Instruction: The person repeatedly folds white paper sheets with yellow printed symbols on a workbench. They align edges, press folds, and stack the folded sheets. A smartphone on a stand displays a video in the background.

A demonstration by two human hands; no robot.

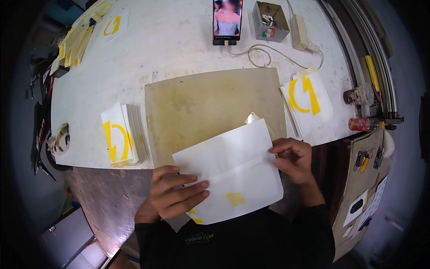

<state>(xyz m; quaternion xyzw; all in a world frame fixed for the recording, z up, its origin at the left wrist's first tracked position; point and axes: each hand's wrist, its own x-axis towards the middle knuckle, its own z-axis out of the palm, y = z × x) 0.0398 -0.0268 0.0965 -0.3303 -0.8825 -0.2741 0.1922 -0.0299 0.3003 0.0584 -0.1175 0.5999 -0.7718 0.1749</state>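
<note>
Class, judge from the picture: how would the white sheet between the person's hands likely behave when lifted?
The white sheet is probably fairly stiff, since it spans the left hand and right hand without obvious drooping. It is likely light, as its edges look thin. It may flex along the faint crease-like line across it.

The view looks from the person's head, through the left one of two fisheye cameras worn side by side, facing steeply down and forward over the white table (179, 51). The left hand (177, 193) and right hand (293, 161) lie close below the lens, with the dark shirt (251, 237) nearest. The field reaches a propped phone (227, 20) at the far side and, on the right, metal rails (386, 80) that the lens bends into curves
</note>
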